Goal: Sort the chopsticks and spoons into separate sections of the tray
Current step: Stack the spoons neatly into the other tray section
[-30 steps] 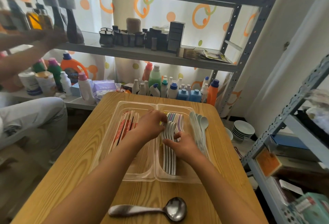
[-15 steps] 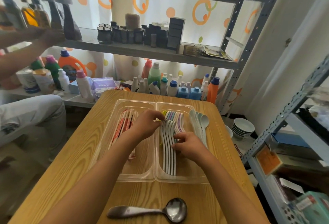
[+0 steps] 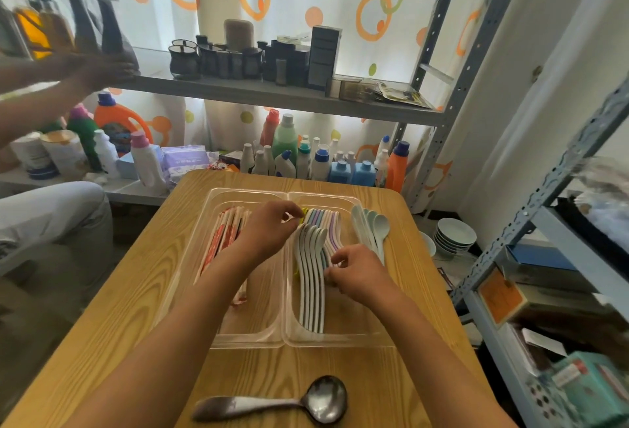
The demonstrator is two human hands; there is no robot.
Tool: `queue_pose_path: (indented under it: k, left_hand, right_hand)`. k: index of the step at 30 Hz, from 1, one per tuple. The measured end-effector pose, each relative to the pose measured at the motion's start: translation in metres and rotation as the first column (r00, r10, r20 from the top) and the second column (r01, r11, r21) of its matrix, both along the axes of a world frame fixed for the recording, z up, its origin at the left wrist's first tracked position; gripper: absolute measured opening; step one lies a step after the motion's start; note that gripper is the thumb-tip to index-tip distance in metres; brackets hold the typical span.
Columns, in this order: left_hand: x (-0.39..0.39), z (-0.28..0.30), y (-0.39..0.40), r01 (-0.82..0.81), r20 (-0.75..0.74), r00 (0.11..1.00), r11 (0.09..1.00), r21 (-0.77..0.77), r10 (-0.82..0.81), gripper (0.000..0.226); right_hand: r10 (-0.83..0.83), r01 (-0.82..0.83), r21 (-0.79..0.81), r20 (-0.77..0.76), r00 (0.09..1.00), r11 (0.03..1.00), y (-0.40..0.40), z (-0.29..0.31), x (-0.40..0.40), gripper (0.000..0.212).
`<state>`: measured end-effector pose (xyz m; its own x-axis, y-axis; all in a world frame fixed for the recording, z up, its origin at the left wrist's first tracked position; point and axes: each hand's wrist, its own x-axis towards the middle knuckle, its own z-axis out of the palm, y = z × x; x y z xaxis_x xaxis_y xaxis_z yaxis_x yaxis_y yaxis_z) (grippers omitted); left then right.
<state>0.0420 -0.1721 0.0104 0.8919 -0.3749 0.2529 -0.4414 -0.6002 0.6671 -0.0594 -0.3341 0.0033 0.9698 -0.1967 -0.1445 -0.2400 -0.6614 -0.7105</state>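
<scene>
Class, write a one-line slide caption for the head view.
Both hands, left hand and right hand, tidy pastel spoons in the clear tray beside wrapped chopsticks.

Light wood-grain worktop (image 3: 119, 325), see-through clear tray (image 3: 245, 342) with red-and-white patterned chopsticks (image 3: 224, 240), white spoons (image 3: 311, 288) next to pastel purple and yellow ones (image 3: 323, 218), pale mint spoons (image 3: 369, 226) outside, and a silver metal spoon (image 3: 282, 402).

Both hands (image 3: 269, 230) (image 3: 357, 272) over spoons (image 3: 311, 277) in tray's (image 3: 340, 340) right section.
</scene>
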Motion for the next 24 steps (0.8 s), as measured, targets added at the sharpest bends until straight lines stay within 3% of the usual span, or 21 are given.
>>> queue_pose_path:
  k: [4,8,12,15,19,24]
  left_hand:
    - [-0.006,0.007,-0.012,0.03,0.04,0.999,0.997,-0.072,-0.027,0.019]
    - [-0.014,0.009,-0.024,0.065,0.034,0.998,0.991,-0.12,-0.061,0.024]
    - [-0.019,0.011,-0.031,0.097,0.041,0.995,0.988,-0.12,-0.092,0.023]
    - [-0.022,0.014,-0.034,0.121,0.037,0.992,0.985,-0.123,-0.117,0.022]
    - [-0.025,0.017,-0.038,0.151,0.054,0.988,0.982,-0.111,-0.146,0.02]
    - [-0.024,0.019,-0.037,0.129,0.033,0.992,0.98,-0.152,-0.126,0.021]
  right_hand:
    - [-0.035,0.039,-0.036,0.104,0.994,0.999,-0.005,0.01,0.002,0.01]
    - [-0.258,0.264,0.005,0.236,0.937,0.964,-0.033,0.016,0.006,0.014]
    - [-0.453,0.455,0.034,0.175,0.874,0.89,-0.076,-0.007,0.018,0.015]
    - [-0.42,0.42,0.011,0.022,0.907,0.907,-0.095,-0.02,0.022,0.033]
    - [-0.344,0.339,-0.078,-0.053,0.938,0.937,-0.097,-0.022,0.03,0.062]
    - [-0.276,0.256,-0.196,-0.08,0.958,0.947,-0.097,-0.018,0.04,0.058]
